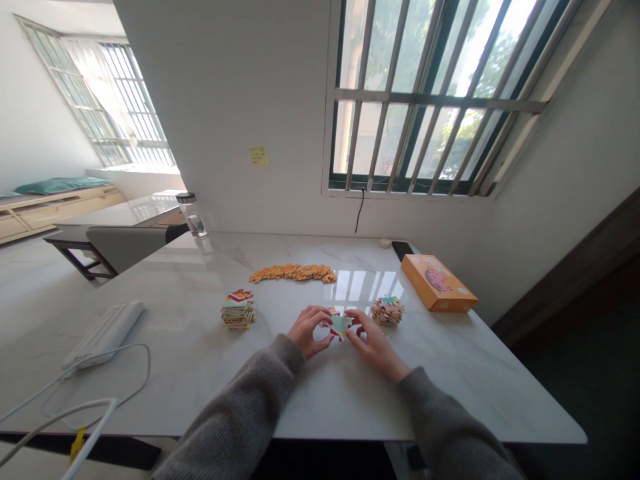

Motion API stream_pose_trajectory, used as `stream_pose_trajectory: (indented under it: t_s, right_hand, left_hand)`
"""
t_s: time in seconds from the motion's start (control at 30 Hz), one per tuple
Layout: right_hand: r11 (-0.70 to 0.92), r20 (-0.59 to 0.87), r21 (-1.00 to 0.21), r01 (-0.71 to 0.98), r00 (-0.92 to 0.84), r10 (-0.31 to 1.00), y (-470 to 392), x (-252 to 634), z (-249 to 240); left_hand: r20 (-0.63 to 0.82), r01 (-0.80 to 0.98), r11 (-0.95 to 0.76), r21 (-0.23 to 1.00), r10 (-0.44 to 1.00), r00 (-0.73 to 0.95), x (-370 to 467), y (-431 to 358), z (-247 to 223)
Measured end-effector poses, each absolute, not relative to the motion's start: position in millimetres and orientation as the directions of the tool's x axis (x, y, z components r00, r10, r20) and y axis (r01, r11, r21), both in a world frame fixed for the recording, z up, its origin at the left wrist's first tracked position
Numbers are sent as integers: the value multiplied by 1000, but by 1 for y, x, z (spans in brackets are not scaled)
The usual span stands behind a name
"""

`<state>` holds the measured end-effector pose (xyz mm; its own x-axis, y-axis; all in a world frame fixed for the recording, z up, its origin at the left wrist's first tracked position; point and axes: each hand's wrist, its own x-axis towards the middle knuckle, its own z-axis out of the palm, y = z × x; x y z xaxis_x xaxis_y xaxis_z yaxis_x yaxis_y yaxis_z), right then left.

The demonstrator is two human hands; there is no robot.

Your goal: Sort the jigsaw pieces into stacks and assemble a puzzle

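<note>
Between my two hands is a light green puzzle piece (341, 325) with red and yellow at its edges. My left hand (311, 329) pinches its left side, thumb below and fingers above. The right side is held by my right hand (369, 335) in a similar pinch. To the left stands a stack of puzzle pieces (239, 311), with a red and green one on top. Another stack (387, 311) is just right of my right hand. Beyond my hands, a row of overlapping orange pieces (293, 273) runs from left to right.
An orange box (438, 283) lies at the right, with a dark phone (402, 250) and a small white object (385, 243) behind it. A clear bottle (192, 215) stands at the back left. A white power strip (105, 333) with cables lies at the left.
</note>
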<state>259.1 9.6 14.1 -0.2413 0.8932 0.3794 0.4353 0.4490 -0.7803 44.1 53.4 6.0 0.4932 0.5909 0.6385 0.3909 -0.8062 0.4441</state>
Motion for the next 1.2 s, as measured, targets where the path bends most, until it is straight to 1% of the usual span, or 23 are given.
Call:
stream_pose_trajectory:
  t_s: [0.03,0.1,0.2,0.3,0.37,0.47,0.57,0.63,0.73,0.8,0.87,0.97,1.07,1.2]
  right_hand:
    - [396,329,-839,374,-232,915,11,259,14]
    - [315,259,-910,270,-225,939,14,259,13]
    - [251,197,-950,187,-267,943,15,257,11]
    - [222,162,-959,174,-305,938,14,254,11]
    - [206,159,-968,142,-286,945,14,252,11]
    - [163,150,-985,54,-191,970,16,251,9]
    - [127,126,-992,3,-78,989,18,251,8]
    - [121,122,-992,-24,-48,991,18,250,8]
    - [114,122,-991,-68,-123,985,14,248,12]
    - [95,108,-993,-74,-208,972,11,246,14]
    - [105,118,-992,-67,-241,963,11,245,15]
    - [119,130,-990,-79,-158,979,12,245,13]
    - [61,69,-993,-103,-73,995,14,247,11]
    - [13,17,-995,-97,-39,999,14,249,9]
  left_hand:
    - [645,385,-823,418,567,512,45,51,7]
    - [655,395,-852,344,519,549,46,49,6]
    - [705,438,-855,277,491,512,47,50,4]
    - [738,473,-834,283,505,449,46,51,2]
    - [736,474,-827,302,518,435,45,50,3]
    - [724,464,-824,325,533,439,46,47,5]
    - [703,461,-840,286,511,495,48,46,5]
    - [700,466,-848,251,492,518,48,47,3]
    - [715,484,-848,215,475,514,48,51,-1]
    - [730,503,-840,204,473,494,48,53,-3]
    - [739,513,-834,205,475,478,47,54,-3]
    - [727,498,-837,229,487,484,47,52,0]
    - [699,474,-847,241,490,521,47,49,4]
    - [672,475,-853,215,482,562,49,47,5]
